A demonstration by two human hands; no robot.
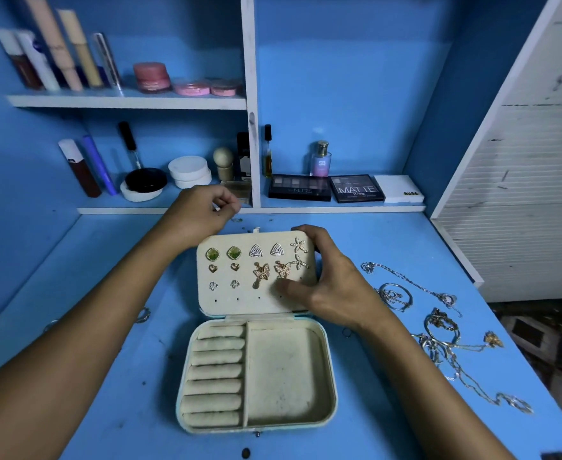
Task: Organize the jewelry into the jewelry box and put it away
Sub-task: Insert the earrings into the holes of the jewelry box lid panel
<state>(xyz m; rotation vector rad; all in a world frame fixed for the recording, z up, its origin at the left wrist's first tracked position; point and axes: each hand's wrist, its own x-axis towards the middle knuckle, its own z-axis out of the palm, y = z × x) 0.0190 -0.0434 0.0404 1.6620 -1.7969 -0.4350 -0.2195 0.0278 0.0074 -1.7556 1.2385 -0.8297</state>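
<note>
A cream jewelry box lies open on the blue desk. Its raised lid panel carries several stud earrings: green squares, triangles, hearts, butterflies and flowers. My right hand grips the lid's right edge, thumb on the panel front near the butterfly earring, fingers behind. My left hand hovers behind the lid's upper left, fingers curled and pinching something tiny that I cannot make out. The ring rolls and the right compartment hold nothing.
Silver and gold necklaces and bracelets lie tangled on the desk to the right of the box. Small rings sit at the left. Shelves behind hold makeup palettes, bottles and compacts. A white slatted door stands at right.
</note>
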